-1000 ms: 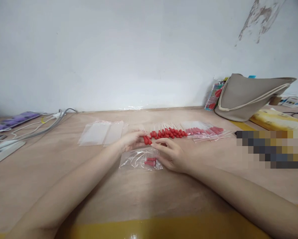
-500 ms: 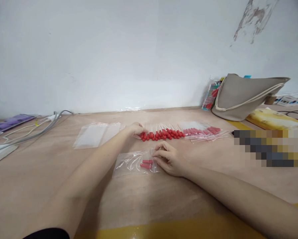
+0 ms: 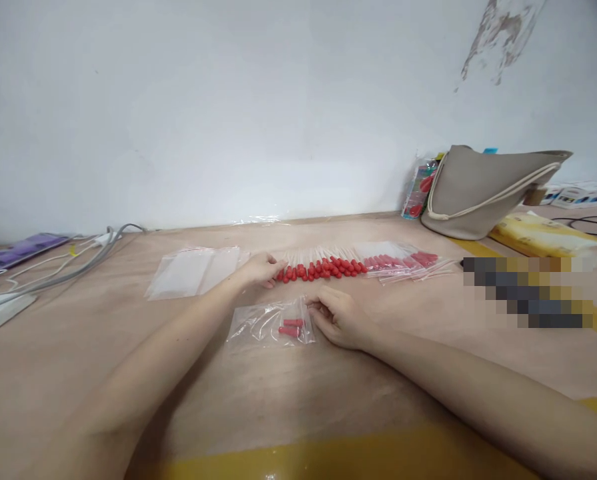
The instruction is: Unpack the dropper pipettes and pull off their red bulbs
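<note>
Your left hand (image 3: 266, 270) is at the left end of a row of red-headed pieces (image 3: 323, 269), whose pale, thin stems point toward the back edge of the surface (image 3: 103, 320). Its fingers are drawn narrow beside the leftmost red heads; you cannot tell from this view whether they pinch 1.

Your right hand (image 3: 339, 319) lies nearer the front edge, with fingers curled and thumb and fingertips close to each other at the right, zip end of a clear bag (image 3: 253, 327). The fingertips appear to meet that end, but you cannot tell how firmly they hold it. The bag lies flat in front of the row, and at least 2 red heads (image 3: 291, 331) show inside it, near its zip end.

To the left of your left hand, flat clear bags (image 3: 183, 272) overlap. At the row's right end, filled bags (image 3: 398, 263) with red heads inside lie fanned toward the right edge.

Farther right, by the back edge, a grey-beige bag (image 3: 483, 190) leans beside a printed package (image 3: 418, 193), with a yellow packet (image 3: 543, 235) in front. On the left side, near the back edge, you have a purple packet (image 3: 23, 252) and a grey cable (image 3: 89, 261).
</note>
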The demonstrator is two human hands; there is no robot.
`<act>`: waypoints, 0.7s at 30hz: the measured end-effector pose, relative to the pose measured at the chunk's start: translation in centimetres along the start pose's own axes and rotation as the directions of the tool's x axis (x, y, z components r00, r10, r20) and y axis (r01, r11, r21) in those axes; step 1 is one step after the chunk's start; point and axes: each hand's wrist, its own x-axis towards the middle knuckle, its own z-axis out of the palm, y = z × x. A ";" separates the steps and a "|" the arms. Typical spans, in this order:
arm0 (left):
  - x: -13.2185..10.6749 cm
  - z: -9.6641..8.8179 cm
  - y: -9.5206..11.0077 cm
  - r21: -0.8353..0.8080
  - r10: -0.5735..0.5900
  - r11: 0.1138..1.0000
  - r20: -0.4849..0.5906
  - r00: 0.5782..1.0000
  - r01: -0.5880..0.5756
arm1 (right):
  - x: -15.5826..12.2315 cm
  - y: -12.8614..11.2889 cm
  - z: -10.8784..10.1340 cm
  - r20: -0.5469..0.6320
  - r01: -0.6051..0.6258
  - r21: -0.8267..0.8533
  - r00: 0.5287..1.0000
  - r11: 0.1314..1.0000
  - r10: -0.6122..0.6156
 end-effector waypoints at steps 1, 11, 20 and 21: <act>-0.6 -0.1 -0.3 0.003 0.026 1.000 -0.029 0.999 -0.026 | 0.0 0.0 0.0 -0.006 -0.017 0.001 1.000 1.000 0.017; -11.1 0.7 -5.2 0.174 0.739 0.638 0.134 0.660 -0.750 | 0.1 0.2 0.1 0.088 0.062 0.137 0.993 0.989 -0.074; -11.1 1.9 -5.4 0.164 0.701 0.661 0.214 0.680 -0.733 | 0.4 -1.5 0.3 0.252 -0.153 0.181 0.962 0.971 0.104; -11.1 1.9 -5.3 0.162 0.704 0.655 0.223 0.674 -0.738 | 0.5 -1.8 0.2 0.274 -0.169 0.160 0.954 0.973 0.120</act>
